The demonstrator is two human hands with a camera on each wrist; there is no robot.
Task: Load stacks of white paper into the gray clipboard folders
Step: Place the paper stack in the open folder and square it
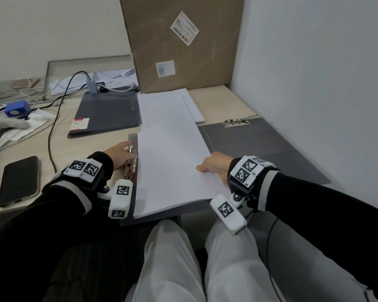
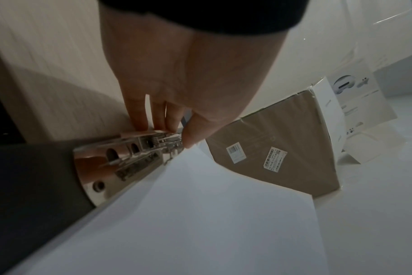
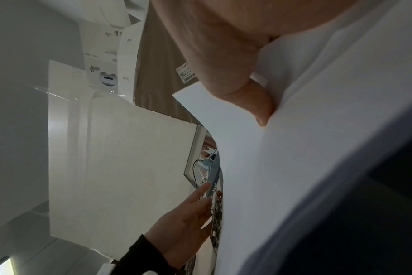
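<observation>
1. Nearest: paper stack (image 1: 172, 171) lying in the open gray folder (image 1: 260, 144) on the tabletop (image 1: 59, 118), long axis running away from the body.
2. Right hand (image 1: 216, 166) pinching the stack's right edge, thumb on top; fingers beneath hidden.
3. Left hand (image 1: 118, 155) nearer the metal clip (image 1: 131, 164) along the stack's left edge, fingers curled on its lever.
4. Whether the clip bites the paper: hard to tell.
5. Farther: spare paper (image 1: 168, 105), closed folder (image 1: 107, 112).

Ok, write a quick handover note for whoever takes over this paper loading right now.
Left hand: fingers on the metal clip of the open folder.
Right hand: grip on the right edge of the paper stack lying in that folder.
Done: stack placed beside the clip.
Left: seat and clamp it; whether it is clamped cannot be told. More paper and a closed folder wait behind.
</observation>
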